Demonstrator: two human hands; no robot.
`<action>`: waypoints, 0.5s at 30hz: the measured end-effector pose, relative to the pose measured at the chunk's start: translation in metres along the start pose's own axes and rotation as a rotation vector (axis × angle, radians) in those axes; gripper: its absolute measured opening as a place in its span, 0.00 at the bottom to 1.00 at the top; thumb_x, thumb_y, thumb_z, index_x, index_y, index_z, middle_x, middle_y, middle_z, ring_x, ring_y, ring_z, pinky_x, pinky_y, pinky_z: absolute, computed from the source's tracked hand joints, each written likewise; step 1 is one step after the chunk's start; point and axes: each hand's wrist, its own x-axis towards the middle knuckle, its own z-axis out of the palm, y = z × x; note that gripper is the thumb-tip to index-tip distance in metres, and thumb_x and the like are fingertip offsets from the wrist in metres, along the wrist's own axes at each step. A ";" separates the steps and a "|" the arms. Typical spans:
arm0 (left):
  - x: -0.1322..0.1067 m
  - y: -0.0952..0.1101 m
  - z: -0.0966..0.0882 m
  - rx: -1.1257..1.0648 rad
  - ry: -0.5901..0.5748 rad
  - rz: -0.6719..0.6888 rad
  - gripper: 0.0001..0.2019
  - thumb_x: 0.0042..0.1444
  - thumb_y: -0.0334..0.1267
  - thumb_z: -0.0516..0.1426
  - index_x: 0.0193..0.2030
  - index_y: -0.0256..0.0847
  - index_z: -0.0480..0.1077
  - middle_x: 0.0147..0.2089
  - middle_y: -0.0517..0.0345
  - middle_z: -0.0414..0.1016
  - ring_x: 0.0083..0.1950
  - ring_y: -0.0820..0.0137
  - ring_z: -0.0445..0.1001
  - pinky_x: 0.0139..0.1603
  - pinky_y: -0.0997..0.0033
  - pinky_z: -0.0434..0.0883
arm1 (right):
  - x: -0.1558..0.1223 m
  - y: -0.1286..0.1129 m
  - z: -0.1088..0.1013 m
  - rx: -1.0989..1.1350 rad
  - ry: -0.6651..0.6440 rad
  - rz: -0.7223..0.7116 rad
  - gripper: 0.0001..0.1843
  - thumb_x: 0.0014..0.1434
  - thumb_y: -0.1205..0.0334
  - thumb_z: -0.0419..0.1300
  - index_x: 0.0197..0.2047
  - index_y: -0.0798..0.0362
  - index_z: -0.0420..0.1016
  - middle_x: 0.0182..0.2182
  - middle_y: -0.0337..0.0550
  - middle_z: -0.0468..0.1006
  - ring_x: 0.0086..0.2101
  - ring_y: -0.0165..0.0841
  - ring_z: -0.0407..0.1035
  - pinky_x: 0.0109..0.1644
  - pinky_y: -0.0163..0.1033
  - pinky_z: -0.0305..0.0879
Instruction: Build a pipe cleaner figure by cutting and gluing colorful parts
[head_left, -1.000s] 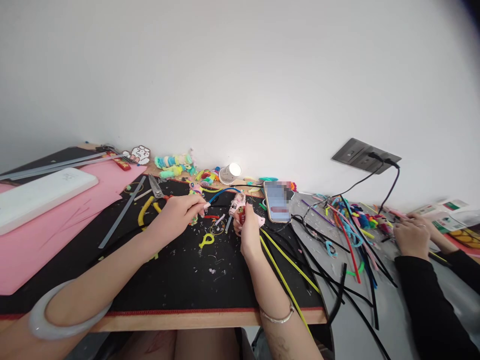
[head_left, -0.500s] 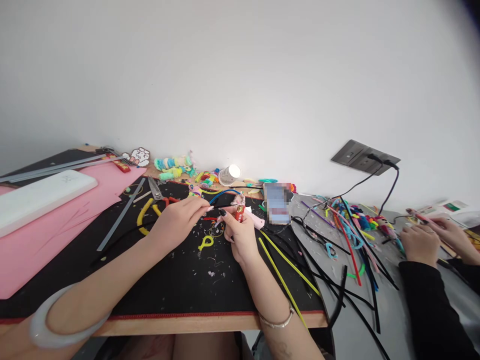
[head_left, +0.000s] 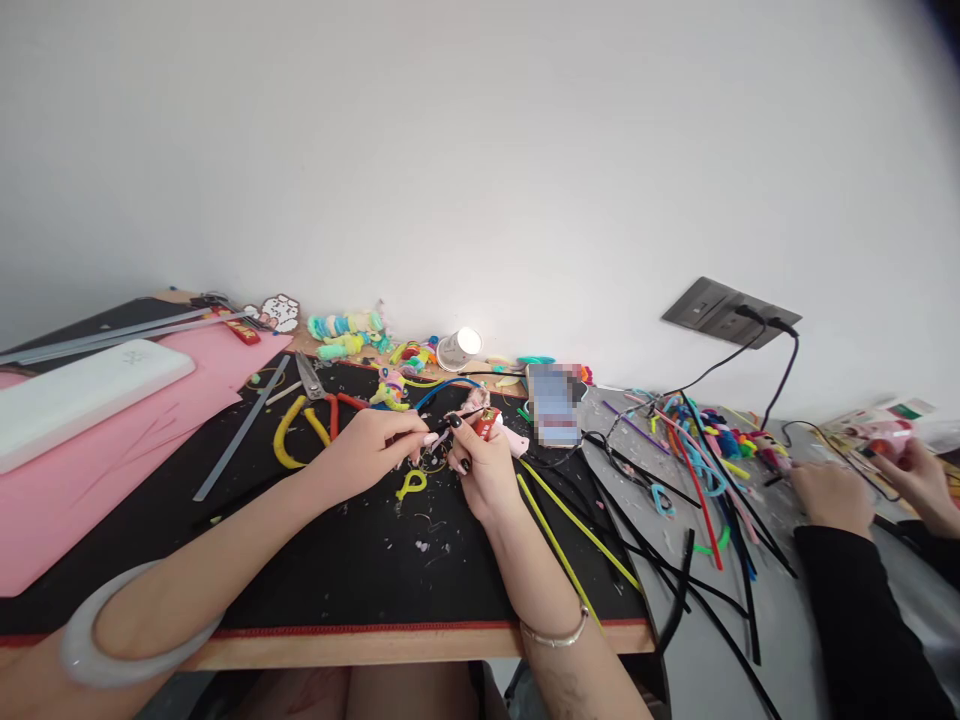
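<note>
Counter (head_left: 420,643): it carries a black mat (head_left: 337,565), with pink sheets (head_left: 142,440) and a white case (head_left: 97,395) on the person's left; the case looks shut, so I cannot tell what it holds.
Co-worker's hands (head_left: 832,495): both work well apart, over at the far right.
Left hand (head_left: 390,438): its thumb and fingers pinch together, apparently on one end of the black pipe cleaner.
Right hand (head_left: 480,470): dark-nailed fingers grasp the same strand; a small red printed object (head_left: 486,422) shows just behind them, and I cannot tell whether it is gripped too.
Phone (head_left: 555,405): it stands past the right hand, screen toward the person.
Paper cup (head_left: 452,350): it sits by the wall, its round pale end showing; whether that is mouth or base I cannot tell, nor whether anything is inside.
Scissors (head_left: 310,378): they lie beyond the left hand, near a bent yellow pipe cleaner (head_left: 283,435).
Black pipe cleaner (head_left: 471,412): a short length runs between the two hands, above the mat. I judge it very light, soft outside, bendable yet springy, hardly slippery; a fingertip pinch close to the bend suits it best.
</note>
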 end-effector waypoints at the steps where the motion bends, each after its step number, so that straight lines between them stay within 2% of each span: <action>1: 0.000 -0.001 0.000 0.009 0.039 -0.012 0.18 0.60 0.44 0.48 0.24 0.39 0.68 0.24 0.63 0.72 0.25 0.75 0.67 0.28 0.77 0.62 | 0.001 0.000 -0.001 -0.033 0.035 -0.039 0.13 0.46 0.58 0.66 0.27 0.55 0.67 0.16 0.29 0.60 0.14 0.18 0.45 0.16 0.28 0.42; 4: -0.001 -0.006 0.000 0.062 0.173 -0.024 0.14 0.59 0.43 0.50 0.27 0.39 0.70 0.27 0.62 0.75 0.28 0.73 0.71 0.30 0.76 0.64 | 0.004 0.001 -0.006 -0.112 0.132 -0.119 0.17 0.51 0.49 0.60 0.27 0.56 0.67 0.20 0.33 0.65 0.15 0.18 0.46 0.16 0.28 0.39; 7: -0.002 -0.008 0.001 0.146 0.248 0.010 0.12 0.58 0.40 0.51 0.29 0.40 0.71 0.31 0.59 0.78 0.33 0.70 0.74 0.35 0.75 0.66 | 0.006 0.002 -0.011 -0.156 0.176 -0.096 0.24 0.55 0.44 0.51 0.19 0.54 0.60 0.15 0.32 0.58 0.14 0.20 0.43 0.16 0.29 0.35; 11: -0.003 -0.011 0.004 0.283 0.261 0.076 0.12 0.59 0.39 0.50 0.32 0.40 0.73 0.36 0.56 0.79 0.37 0.68 0.76 0.37 0.73 0.68 | 0.006 0.003 -0.012 -0.314 0.251 -0.031 0.25 0.58 0.47 0.45 0.16 0.52 0.51 0.11 0.30 0.48 0.14 0.21 0.40 0.17 0.31 0.35; 15: -0.004 -0.012 0.007 0.359 0.291 0.155 0.13 0.61 0.38 0.49 0.33 0.38 0.73 0.37 0.55 0.80 0.38 0.68 0.77 0.39 0.72 0.70 | 0.006 0.005 -0.011 -0.533 0.307 -0.077 0.22 0.59 0.50 0.43 0.18 0.50 0.52 0.12 0.31 0.51 0.15 0.24 0.45 0.18 0.32 0.42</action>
